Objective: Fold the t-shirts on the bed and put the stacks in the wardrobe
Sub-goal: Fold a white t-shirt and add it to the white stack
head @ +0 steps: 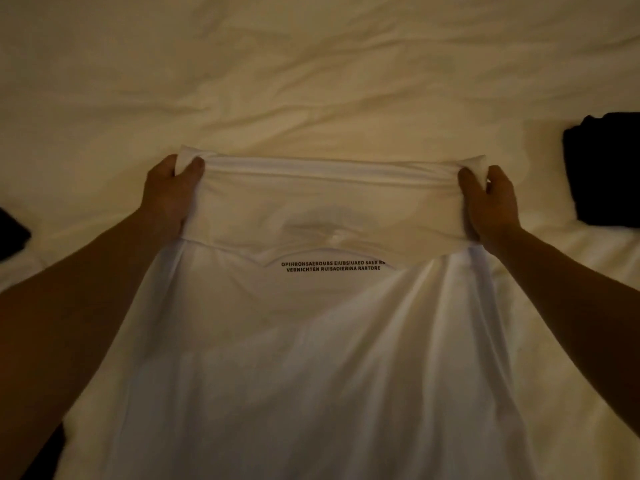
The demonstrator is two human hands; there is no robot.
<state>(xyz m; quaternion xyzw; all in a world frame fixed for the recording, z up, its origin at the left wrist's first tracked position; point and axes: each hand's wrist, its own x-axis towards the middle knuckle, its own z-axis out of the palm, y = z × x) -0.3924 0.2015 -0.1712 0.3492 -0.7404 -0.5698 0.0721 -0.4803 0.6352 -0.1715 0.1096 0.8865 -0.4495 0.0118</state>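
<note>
White t-shirt [311, 323] is spread on the cream bed sheet [311, 81], its far end folded over toward the person. The left hand [169, 195] and right hand [491, 202] each pinch one corner of that fold. Folded black clothes [606, 168] sit right of the shirt.

— How do the arms lie?

— Both bare forearms reach forward from the lower corners, spread wide apart.

— And the hands?

— The left hand [171, 192] has its thumb and fingers curled into a pinching grip (thumb on top); the right hand [490, 202] mirrors it, level with the left.
</note>
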